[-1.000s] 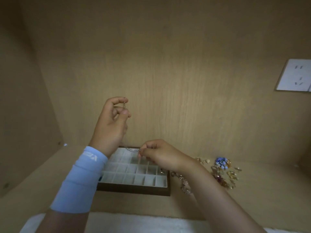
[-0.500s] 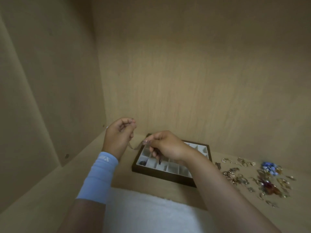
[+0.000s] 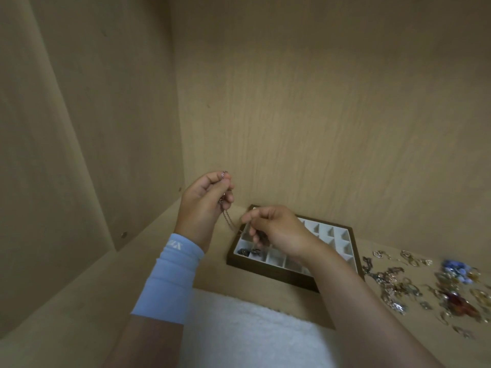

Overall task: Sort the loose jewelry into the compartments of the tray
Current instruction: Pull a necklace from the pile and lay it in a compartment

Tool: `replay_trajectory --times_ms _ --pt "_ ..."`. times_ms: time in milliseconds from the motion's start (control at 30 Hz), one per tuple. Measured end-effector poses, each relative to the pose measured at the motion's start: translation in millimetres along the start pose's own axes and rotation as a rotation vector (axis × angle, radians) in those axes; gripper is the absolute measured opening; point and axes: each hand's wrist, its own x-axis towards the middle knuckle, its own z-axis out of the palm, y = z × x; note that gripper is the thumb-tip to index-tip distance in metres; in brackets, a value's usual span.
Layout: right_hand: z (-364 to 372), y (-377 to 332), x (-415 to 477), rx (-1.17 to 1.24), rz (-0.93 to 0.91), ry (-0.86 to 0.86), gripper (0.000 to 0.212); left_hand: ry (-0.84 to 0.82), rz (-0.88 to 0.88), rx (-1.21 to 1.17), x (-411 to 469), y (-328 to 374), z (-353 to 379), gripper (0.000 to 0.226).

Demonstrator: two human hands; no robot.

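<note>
Since last look, left hand (image 3: 204,208) sits higher relative to right hand (image 3: 279,229); chain (image 3: 228,221) between them slopes steeper. I see both hands pinching chain ends: thin metal links, slack, tangle-prone (hence two-hand hold, I judge). Right end hovers over tray (image 3: 268,273), left compartments; pale lining, dark wood rim. Loose jewelry (image 3: 398,285) heaped right of tray on shelf (image 3: 106,301).
</note>
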Motion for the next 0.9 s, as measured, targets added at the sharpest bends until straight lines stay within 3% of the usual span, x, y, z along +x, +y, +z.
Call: replay_trajectory --times_ms 100,267,333,433,600,733,900 --pt "-6 11 -4 -0.189 0.018 -0.022 0.026 -0.049 -0.017 -0.024 -2 0 1 0.016" --pt "-21 -2 -7 -0.594 -0.151 0.032 0.035 -0.198 -0.058 -0.022 -10 -2 14 0.014" --pt "-23 -9 -10 -0.552 -0.163 -0.047 0.036 -0.261 -0.066 -0.022 -14 -3 21 0.013" --pt "-19 -14 -17 -0.516 -0.118 -0.174 0.020 -0.306 -0.053 -0.047 -18 1 31 0.012" --pt "-27 -10 -13 -0.450 -0.168 0.024 0.015 -0.217 0.015 0.034 -15 2 23 0.013" --pt "-40 -8 -15 -0.440 -0.101 0.062 0.019 -0.114 0.071 0.325 -10 -3 7 0.012" --pt "-35 -1 -13 -0.558 -0.033 -0.035 0.006 -0.164 0.137 0.618 -10 -12 -1 0.012"
